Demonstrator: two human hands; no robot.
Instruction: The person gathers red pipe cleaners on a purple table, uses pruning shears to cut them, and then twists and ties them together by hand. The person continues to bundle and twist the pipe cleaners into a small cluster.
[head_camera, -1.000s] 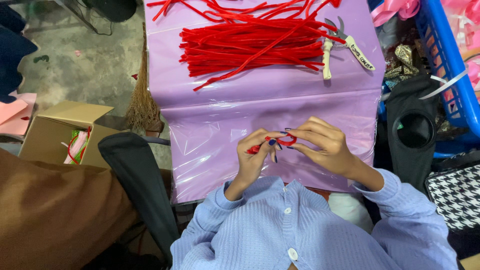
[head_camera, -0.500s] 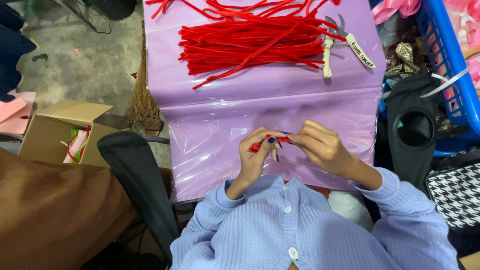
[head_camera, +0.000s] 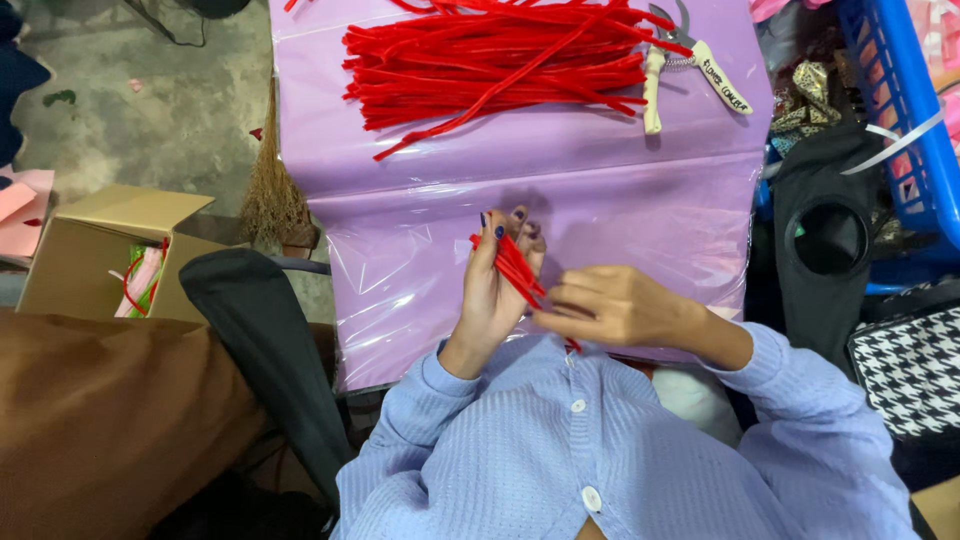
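My left hand (head_camera: 497, 285) is raised with its fingers upright and grips a short bundle of red fuzzy stems (head_camera: 515, 268) that slants down to the right. My right hand (head_camera: 615, 310) sits just to the right, fingers pinched on the lower end of that bundle. Both hands hover over a shiny purple sheet (head_camera: 640, 215) covering the table. A big pile of long red stems (head_camera: 500, 60) lies at the far side of the sheet, with white-handled cutters (head_camera: 680, 55) beside it on the right.
A small straw broom (head_camera: 272, 190) leans at the sheet's left edge. An open cardboard box (head_camera: 95, 250) with coloured bits stands on the floor to the left. A blue crate (head_camera: 895, 110) and dark bags crowd the right side.
My left hand has turned upright with the bundle. My right hand has slid down and toward my body along the stems. The view has shifted slightly.
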